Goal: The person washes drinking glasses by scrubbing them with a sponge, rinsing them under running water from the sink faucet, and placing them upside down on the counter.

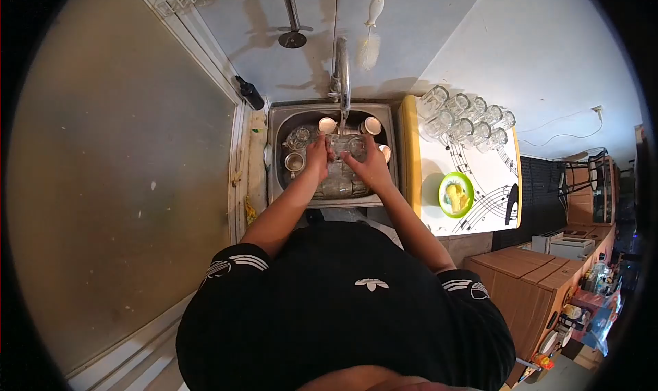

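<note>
Over the metal sink (275, 127) my two hands are around a clear glass (348, 144), which lies on its side below the tap (344, 69). My left hand (319, 156) grips its left end, and my right hand (369, 163) has the right end, thumb along the near side. Several cups and glasses lie in the basin: a white cup (327, 125) behind my left hand, another cup (371, 125) at the back right, a mug (295, 162) at the left and more clear glasses (336, 186) under my hands.
Right of the sink, a counter (439, 220) with a music-note pattern holds several upright glass mugs (461, 127) and a green bowl (456, 194) with something yellow inside. A dark bottle (250, 93) stands at the sink's back left. A brush (369, 48) hangs on the wall.
</note>
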Motion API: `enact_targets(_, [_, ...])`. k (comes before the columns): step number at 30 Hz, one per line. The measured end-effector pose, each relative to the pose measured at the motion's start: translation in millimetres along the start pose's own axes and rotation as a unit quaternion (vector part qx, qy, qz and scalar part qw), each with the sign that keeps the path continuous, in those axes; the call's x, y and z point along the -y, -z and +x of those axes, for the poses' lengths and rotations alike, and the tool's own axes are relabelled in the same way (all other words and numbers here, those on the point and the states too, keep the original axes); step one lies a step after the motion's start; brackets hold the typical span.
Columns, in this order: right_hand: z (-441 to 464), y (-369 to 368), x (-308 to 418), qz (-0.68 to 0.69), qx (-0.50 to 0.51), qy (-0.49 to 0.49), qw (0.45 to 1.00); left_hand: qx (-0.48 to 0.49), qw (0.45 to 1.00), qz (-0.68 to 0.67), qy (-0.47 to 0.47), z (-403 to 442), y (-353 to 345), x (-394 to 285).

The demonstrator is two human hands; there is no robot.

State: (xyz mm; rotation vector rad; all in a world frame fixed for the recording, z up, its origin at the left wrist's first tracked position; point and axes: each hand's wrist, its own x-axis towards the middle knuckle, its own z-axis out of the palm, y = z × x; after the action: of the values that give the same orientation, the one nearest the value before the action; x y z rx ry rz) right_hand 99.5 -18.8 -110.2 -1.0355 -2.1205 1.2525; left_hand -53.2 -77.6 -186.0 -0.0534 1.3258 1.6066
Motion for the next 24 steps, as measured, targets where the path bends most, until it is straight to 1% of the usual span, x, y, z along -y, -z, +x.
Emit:
enact_targets(2, [-3, 11, 27, -0.047, 0.009, 0.041, 0.998, 0.008, 1.000, -0.014, 0.008, 3, -1, -1])
enact_targets(3, [-3, 13, 29, -0.048, 0.008, 0.041, 0.998, 0.023, 0.999, -0.022, 0.003, 5, -2, 0])
enact_targets(5, [-1, 15, 30, -0.096, 0.010, 0.119, 0.988, 0.039, 0.999, -0.032, -0.003, 7, -5, 4])
enact_targets(7, [1, 16, 25, -0.109, 0.015, 0.118, 0.987, 0.009, 1.000, -0.009, -0.006, 2, -13, 1])
enact_targets(8, [2, 17, 22, -0.120, 0.019, 0.116, 0.986, 0.010, 1.000, -0.011, -0.006, 0, -14, -1])
enact_targets(9, [2, 21, 25, -0.121, 0.019, 0.117, 0.986, 0.022, 0.999, 0.004, -0.037, -4, -16, -4])
enact_targets(10, [1, 26, 30, -0.066, 0.062, -0.022, 0.996, 0.033, 0.997, 0.017, -0.067, -8, -18, -8])
enact_targets(11, [2, 30, 33, -0.010, 0.105, -0.160, 0.981, 0.032, 0.997, 0.016, -0.070, -11, -20, -13])
enact_targets(12, [3, 28, 25, -0.011, 0.107, -0.159, 0.981, 0.053, 0.989, 0.086, -0.110, -15, -21, -18])
enact_targets(13, [4, 22, 12, 0.186, 0.070, -0.230, 0.953, 0.073, 0.974, 0.156, -0.150, -20, -22, -21])
enact_targets(14, [5, 15, -2, 0.375, 0.031, -0.290, 0.880, 0.072, 0.973, 0.157, -0.151, -25, -23, -24])
enact_targets(15, [6, 11, -8, 0.376, 0.032, -0.289, 0.880, 0.154, 0.952, 0.178, -0.195, -30, -24, -27])
enact_targets(16, [5, 6, -14, 0.415, 0.009, -0.323, 0.851, 0.234, 0.922, 0.197, -0.237, -35, -26, -31])
enact_targets(17, [6, 1, -20, 0.452, -0.014, -0.356, 0.818, 0.278, 0.871, 0.281, -0.293, -38, -26, -37])
enact_targets(18, [9, -5, -35, 0.454, -0.013, -0.357, 0.816, 0.277, 0.871, 0.284, -0.292, -47, -29, -50])
enact_targets(19, [13, -10, -57, 0.516, 0.066, -0.328, 0.788, 0.319, 0.743, 0.461, -0.365, -59, -34, -67])
enact_targets(20, [16, -14, -68, 0.573, 0.144, -0.296, 0.751, 0.347, 0.574, 0.613, -0.418, -66, -38, -79])
enact_targets(21, [17, -17, -64, 0.593, 0.153, -0.294, 0.734, 0.362, 0.588, 0.618, -0.375, -68, -40, -85])
enact_targets(22, [17, -20, -52, 0.595, 0.152, -0.292, 0.733, 0.363, 0.586, 0.620, -0.374, -76, -47, -98])
enact_targets(24, [17, -28, -25, 0.616, 0.112, -0.318, 0.712, 0.351, 0.495, 0.713, -0.351, -89, -60, -118])
